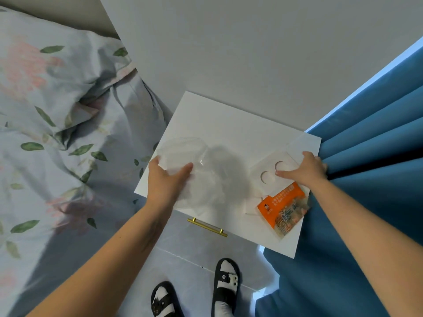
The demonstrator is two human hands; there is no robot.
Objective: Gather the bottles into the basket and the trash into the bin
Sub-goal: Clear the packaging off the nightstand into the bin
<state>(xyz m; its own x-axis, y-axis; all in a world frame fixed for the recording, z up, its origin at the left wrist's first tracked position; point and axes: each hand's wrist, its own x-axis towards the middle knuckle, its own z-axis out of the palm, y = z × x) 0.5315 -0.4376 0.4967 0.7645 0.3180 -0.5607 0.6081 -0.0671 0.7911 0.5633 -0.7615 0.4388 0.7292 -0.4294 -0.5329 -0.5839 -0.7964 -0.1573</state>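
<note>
Two hands are gathering light trash off a white nightstand.

The left hand (pixel 166 177) is pinching a thin, slippery clear plastic bag (pixel 201 179) near the nightstand's (pixel 229 124) left edge; the right hand (pixel 304 167) is lying flat, not yet gripping, on stiff punched white card (pixel 269 172) at the right edge, an orange wrapper (pixel 282 208) lying just below; bed left, blue curtain right.

The orange packet (pixel 283 208) covers the white card's (pixel 272 172) near edge; its print is unreadable.
</note>
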